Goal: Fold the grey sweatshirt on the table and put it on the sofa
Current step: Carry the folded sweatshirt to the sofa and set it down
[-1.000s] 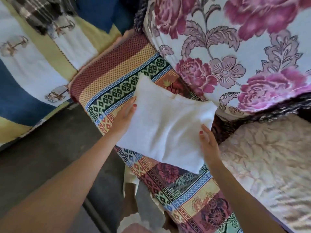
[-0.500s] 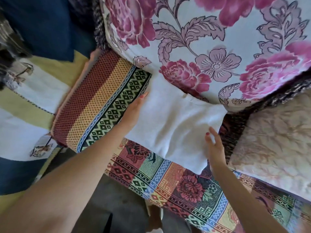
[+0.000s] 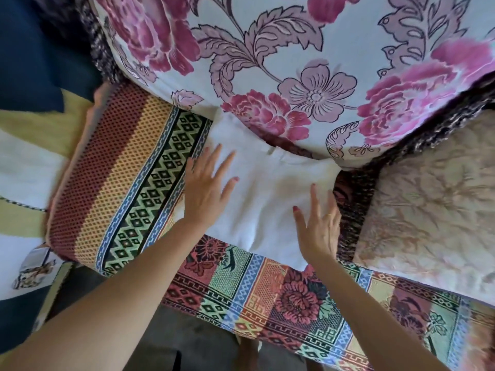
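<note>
The folded grey sweatshirt (image 3: 267,199), pale and almost white in this light, lies flat on the sofa seat (image 3: 241,287), which wears a patterned woven cover. Its far edge tucks under the big floral cushion. My left hand (image 3: 209,188) rests flat on the sweatshirt's left part with fingers spread. My right hand (image 3: 318,226) lies over its right edge, fingers spread too, holding nothing.
A large pink-flowered cushion (image 3: 294,62) leans against the sofa back right behind the sweatshirt. A beige textured cushion (image 3: 428,204) sits to the right. A blue, yellow and white blanket (image 3: 24,156) is on the left. Dark floor (image 3: 201,349) shows below.
The sweatshirt went from held above the seat to lying flat on it. Both hands let go of its edges and now lie open on top of it.
</note>
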